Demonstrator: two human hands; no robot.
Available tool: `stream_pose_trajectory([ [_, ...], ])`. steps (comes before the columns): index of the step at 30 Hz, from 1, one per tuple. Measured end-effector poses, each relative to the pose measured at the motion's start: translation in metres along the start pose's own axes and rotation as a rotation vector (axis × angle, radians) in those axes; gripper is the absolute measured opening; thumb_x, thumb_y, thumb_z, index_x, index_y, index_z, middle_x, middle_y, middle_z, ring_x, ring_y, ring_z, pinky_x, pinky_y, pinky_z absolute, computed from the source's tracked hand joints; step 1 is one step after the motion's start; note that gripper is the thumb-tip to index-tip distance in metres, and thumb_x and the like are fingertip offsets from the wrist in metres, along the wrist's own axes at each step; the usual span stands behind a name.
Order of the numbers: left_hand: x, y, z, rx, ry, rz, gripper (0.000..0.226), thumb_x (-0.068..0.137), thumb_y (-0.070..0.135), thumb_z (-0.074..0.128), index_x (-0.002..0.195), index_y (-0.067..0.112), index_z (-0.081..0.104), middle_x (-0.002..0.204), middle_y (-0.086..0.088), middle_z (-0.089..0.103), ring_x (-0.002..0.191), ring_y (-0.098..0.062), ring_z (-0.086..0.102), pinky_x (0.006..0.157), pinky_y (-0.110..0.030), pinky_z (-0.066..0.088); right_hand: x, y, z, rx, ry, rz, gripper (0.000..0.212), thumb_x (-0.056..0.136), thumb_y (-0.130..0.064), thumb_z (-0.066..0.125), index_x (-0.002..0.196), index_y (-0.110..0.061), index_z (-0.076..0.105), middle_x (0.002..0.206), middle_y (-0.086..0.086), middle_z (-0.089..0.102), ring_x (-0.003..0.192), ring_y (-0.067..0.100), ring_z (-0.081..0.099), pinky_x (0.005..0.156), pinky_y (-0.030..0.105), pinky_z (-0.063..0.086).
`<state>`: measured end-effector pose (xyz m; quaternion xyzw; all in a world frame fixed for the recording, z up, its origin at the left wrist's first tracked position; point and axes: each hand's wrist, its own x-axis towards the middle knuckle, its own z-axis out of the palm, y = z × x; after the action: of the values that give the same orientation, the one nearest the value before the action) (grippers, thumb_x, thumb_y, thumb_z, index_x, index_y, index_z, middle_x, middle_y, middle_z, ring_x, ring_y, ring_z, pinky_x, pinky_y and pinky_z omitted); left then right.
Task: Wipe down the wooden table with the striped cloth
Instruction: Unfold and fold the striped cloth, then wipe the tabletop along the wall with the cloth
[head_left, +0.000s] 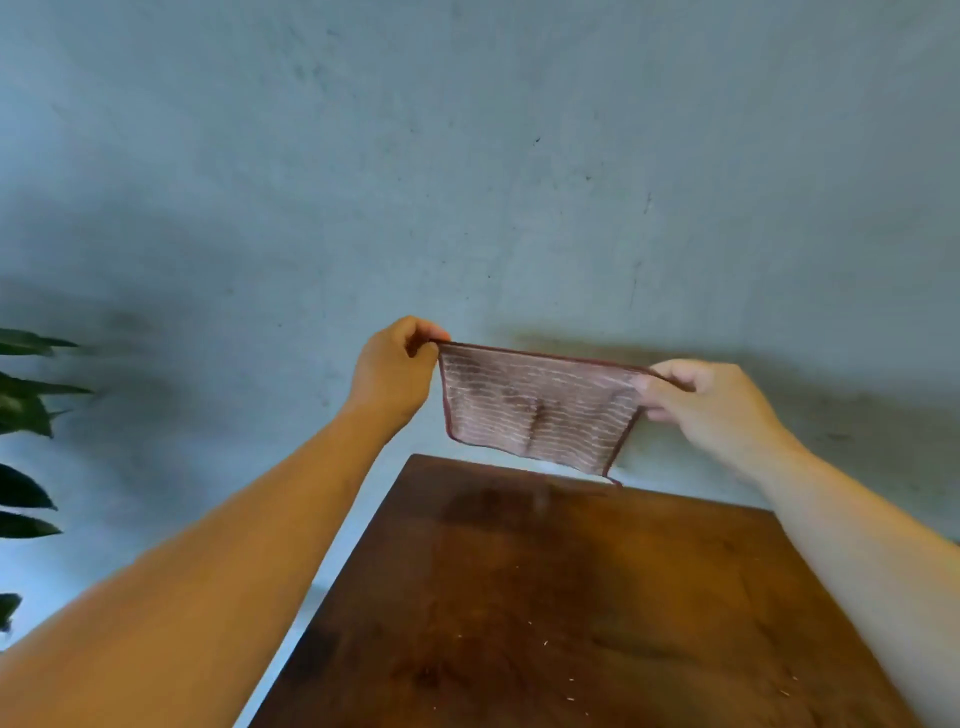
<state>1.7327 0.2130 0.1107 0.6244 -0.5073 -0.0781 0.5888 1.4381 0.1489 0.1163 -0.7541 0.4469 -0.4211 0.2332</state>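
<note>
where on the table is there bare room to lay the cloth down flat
Nearly all of the wooden table is bare, from its far edge under the hanging striped cloth down between both forearms; only tiny pale crumbs dot the near part. Nothing crowds it. The left hand and right hand pinch the cloth's top corners above.

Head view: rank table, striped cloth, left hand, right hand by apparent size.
1. wooden table, largest by far, though cropped by the frame
2. striped cloth
3. right hand and left hand: look alike, not ranked
</note>
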Motion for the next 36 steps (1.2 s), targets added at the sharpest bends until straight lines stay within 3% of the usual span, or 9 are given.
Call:
stream_pose_trajectory([
  [4,-0.042,-0.067,0.001,0.181,-0.116,-0.089,0.029,0.09,0.008,0.054,0.078,0.032,0.066,0.082,0.012,0.066,0.073,-0.008,0.058,0.062,-0.02,0.04,-0.034,0.027,0.036,-0.379,-0.295,-0.069,0.017,0.094,-0.031,0.064,0.082,-0.032,0.076,0.072,-0.008,0.071,0.061,0.008,0.06,0.055,0.022,0.04],
  [10,-0.089,-0.122,0.014,0.413,-0.336,-0.174,0.022,0.094,0.015,0.053,0.091,0.032,0.067,0.096,0.009,0.06,0.088,-0.008,0.058,0.077,-0.016,0.044,-0.065,0.059,0.076,-0.716,-0.596,0.012,0.021,0.095,-0.036,0.059,0.09,-0.024,0.075,0.092,-0.008,0.07,0.082,0.009,0.062,0.074,0.027,0.051],
  [18,-0.084,-0.13,0.012,0.414,-0.298,-0.233,0.019,0.092,0.017,0.052,0.085,0.03,0.063,0.095,0.007,0.064,0.081,-0.008,0.056,0.07,-0.018,0.045,-0.066,0.047,0.086,-0.748,-0.76,0.079,0.032,0.089,-0.057,0.06,0.087,-0.03,0.076,0.085,-0.014,0.063,0.076,0.008,0.059,0.063,0.019,0.043],
  [22,-0.061,-0.141,0.02,0.446,-0.137,-0.379,0.031,0.099,0.016,0.041,0.123,0.022,0.061,0.128,-0.002,0.06,0.107,-0.017,0.057,0.088,-0.027,0.045,-0.038,0.043,0.091,-0.544,-0.542,0.158,0.054,0.096,-0.058,0.045,0.065,-0.02,0.066,0.063,-0.007,0.061,0.057,0.008,0.057,0.06,0.018,0.042],
  [24,-0.053,-0.149,0.027,0.502,-0.217,-0.414,0.037,0.102,0.017,0.037,0.135,0.017,0.053,0.136,-0.006,0.056,0.119,-0.023,0.054,0.096,-0.03,0.044,-0.023,0.043,0.108,-0.548,-0.474,0.121,0.036,0.102,-0.042,0.047,0.08,-0.022,0.068,0.077,-0.006,0.066,0.066,0.009,0.059,0.066,0.021,0.048],
  [26,-0.049,-0.155,0.032,0.507,-0.302,-0.419,0.038,0.102,0.017,0.035,0.137,0.017,0.05,0.137,-0.007,0.055,0.119,-0.023,0.054,0.099,-0.032,0.044,-0.015,0.04,0.138,-0.526,-0.469,0.094,0.027,0.102,-0.034,0.048,0.121,-0.026,0.066,0.119,-0.004,0.067,0.1,0.011,0.063,0.089,0.026,0.051],
  [29,-0.048,-0.162,0.035,0.499,-0.431,-0.411,0.044,0.104,0.021,0.032,0.149,0.016,0.031,0.149,-0.008,0.041,0.132,-0.025,0.044,0.106,-0.032,0.036,-0.006,0.038,0.192,-0.522,-0.479,0.061,0.05,0.103,-0.037,0.043,0.152,-0.03,0.034,0.16,-0.004,0.03,0.146,0.021,0.028,0.118,0.04,0.026],
  [32,-0.048,-0.17,0.036,0.518,-0.501,-0.395,0.049,0.105,0.025,0.028,0.153,0.017,0.019,0.155,-0.009,0.031,0.138,-0.025,0.037,0.11,-0.032,0.032,-0.004,0.037,0.236,-0.584,-0.519,0.055,0.06,0.104,-0.046,0.027,0.158,-0.027,0.009,0.166,0.0,0.0,0.153,0.022,-0.001,0.123,0.042,0.004],
  [36,-0.051,-0.178,0.038,0.515,-0.481,-0.378,0.049,0.105,0.028,0.029,0.152,0.02,0.022,0.153,-0.007,0.036,0.134,-0.025,0.042,0.108,-0.034,0.035,0.001,0.041,0.269,-0.706,-0.578,0.066,0.067,0.102,-0.056,0.01,0.159,-0.022,0.003,0.166,0.003,-0.007,0.152,0.025,-0.007,0.123,0.044,-0.002],
])
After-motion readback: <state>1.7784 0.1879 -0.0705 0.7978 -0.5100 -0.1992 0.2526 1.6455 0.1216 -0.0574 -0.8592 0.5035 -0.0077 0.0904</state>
